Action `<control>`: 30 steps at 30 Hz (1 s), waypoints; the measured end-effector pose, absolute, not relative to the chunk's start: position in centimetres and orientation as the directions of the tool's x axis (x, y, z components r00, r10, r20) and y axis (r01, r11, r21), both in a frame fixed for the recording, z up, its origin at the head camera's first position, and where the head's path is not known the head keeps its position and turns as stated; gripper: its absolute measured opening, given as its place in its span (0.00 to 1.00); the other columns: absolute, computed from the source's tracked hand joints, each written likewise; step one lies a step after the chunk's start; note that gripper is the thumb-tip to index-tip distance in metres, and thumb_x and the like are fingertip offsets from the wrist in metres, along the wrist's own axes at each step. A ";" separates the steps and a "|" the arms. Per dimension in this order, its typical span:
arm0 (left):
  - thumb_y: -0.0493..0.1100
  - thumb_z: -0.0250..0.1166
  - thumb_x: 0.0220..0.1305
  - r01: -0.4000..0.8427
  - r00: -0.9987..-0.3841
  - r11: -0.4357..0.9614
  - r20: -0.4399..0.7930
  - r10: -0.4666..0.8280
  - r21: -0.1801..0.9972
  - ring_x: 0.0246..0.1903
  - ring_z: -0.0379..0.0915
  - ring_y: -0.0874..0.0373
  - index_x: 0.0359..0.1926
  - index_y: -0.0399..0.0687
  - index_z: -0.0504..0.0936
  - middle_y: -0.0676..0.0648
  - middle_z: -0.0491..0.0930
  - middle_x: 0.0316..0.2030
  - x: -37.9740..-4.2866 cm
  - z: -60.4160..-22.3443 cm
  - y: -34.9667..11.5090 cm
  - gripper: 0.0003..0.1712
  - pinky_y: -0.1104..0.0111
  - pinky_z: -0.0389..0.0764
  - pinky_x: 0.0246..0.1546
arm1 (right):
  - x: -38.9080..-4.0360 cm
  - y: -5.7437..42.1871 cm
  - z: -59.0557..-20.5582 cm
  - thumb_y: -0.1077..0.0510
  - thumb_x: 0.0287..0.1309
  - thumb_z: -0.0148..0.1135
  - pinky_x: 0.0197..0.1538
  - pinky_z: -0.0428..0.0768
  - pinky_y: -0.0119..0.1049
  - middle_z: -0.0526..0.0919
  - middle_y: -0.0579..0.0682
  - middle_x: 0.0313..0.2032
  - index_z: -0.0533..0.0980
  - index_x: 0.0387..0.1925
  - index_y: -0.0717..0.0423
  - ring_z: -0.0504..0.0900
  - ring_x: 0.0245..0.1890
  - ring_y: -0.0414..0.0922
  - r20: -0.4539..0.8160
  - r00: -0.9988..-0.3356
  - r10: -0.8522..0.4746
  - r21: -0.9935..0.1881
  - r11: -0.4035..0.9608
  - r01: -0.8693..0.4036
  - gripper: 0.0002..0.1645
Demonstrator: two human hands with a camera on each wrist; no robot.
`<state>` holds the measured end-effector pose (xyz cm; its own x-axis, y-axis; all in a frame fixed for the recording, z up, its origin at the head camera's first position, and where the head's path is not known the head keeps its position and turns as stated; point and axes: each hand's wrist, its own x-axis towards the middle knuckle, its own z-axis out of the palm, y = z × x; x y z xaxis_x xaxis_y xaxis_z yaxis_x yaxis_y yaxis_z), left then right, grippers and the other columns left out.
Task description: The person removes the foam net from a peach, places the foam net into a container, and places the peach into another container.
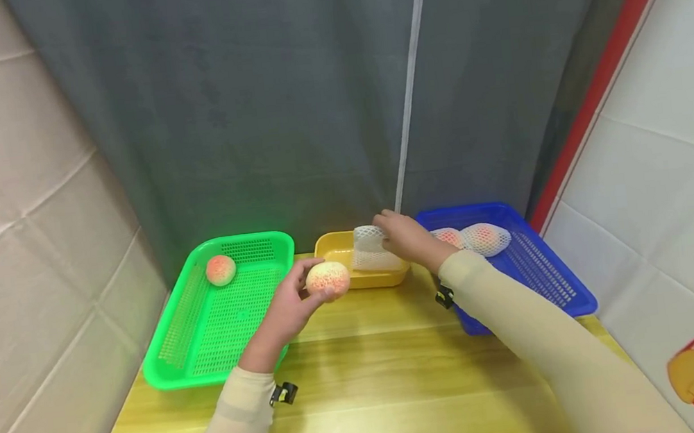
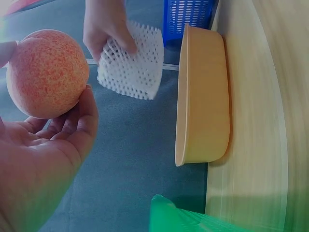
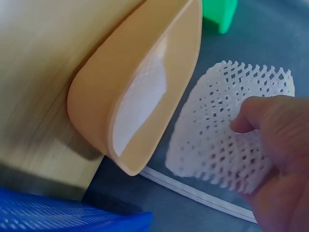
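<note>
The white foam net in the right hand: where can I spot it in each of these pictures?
Head: just right of centre, the white foam net pinched by the right hand, overlapping the yellow tray in the picture.
Left wrist: upper middle, the white foam net left of the tray.
Right wrist: right of centre, the white foam net right of the tray.
Shared landmark: the yellow tray.

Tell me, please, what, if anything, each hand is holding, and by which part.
The left hand holds a peach by opposite sides; the right hand pinches a white net near one edge.
</note>
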<state>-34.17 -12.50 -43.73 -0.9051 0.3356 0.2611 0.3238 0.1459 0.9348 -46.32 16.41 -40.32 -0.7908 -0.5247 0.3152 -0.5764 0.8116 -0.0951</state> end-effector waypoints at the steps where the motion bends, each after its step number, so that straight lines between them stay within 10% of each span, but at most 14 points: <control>1: 0.40 0.68 0.67 0.320 -0.906 0.148 0.257 0.335 0.936 0.55 0.76 0.43 0.70 0.46 0.65 0.40 0.75 0.61 -34.2 -43.7 -12.6 0.34 0.57 0.82 0.50 | -46.7 16.2 -40.5 0.68 0.55 0.65 0.45 0.81 0.46 0.76 0.54 0.43 0.77 0.49 0.58 0.79 0.40 0.51 0.323 -0.789 -0.522 -0.087 0.814 -0.574 0.19; 24: 0.48 0.72 0.65 0.345 -0.902 0.154 0.283 0.326 0.926 0.53 0.78 0.47 0.68 0.53 0.69 0.44 0.76 0.58 -34.5 -43.8 -13.0 0.34 0.59 0.83 0.48 | -51.5 16.0 -47.2 0.65 0.56 0.68 0.50 0.80 0.46 0.82 0.51 0.40 0.81 0.44 0.56 0.80 0.40 0.49 0.143 -0.899 -0.414 -0.181 0.882 -0.435 0.13; 30: 0.47 0.72 0.64 0.339 -0.906 0.154 0.278 0.318 0.928 0.54 0.77 0.46 0.67 0.54 0.69 0.44 0.75 0.58 -34.7 -44.1 -13.1 0.33 0.58 0.83 0.48 | -51.1 15.9 -47.4 0.44 0.64 0.67 0.41 0.76 0.41 0.80 0.47 0.30 0.81 0.36 0.54 0.75 0.32 0.45 -0.025 -0.858 -0.513 -0.290 0.825 -0.485 0.17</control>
